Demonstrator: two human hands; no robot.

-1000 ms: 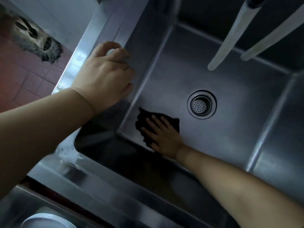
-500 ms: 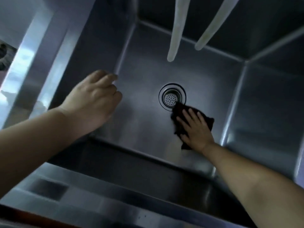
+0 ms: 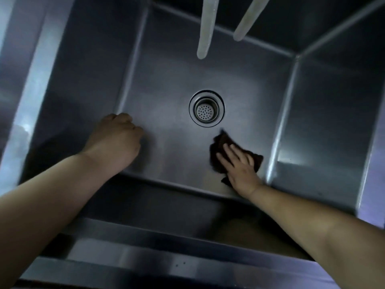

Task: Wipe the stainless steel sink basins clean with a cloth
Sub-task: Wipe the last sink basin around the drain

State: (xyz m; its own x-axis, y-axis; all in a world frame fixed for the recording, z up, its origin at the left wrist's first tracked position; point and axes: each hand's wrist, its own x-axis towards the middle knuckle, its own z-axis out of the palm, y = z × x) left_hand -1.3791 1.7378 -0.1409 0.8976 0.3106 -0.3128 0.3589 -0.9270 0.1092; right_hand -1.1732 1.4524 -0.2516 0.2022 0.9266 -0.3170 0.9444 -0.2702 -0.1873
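we wipe the basin [image 3: 170, 71] floor: our right hand [image 3: 239, 167], fingers straight and spread, presses the dark cloth [image 3: 220, 151] flat on the steel, just short of the drain [image 3: 206, 108] ahead of its fingertips. the stroke will likely go best with the palm flat and passes overlapping into the corner beside the hand. our left hand [image 3: 115, 140], fingers curled and holding nothing, sits over the floor's far side; contact unclear.
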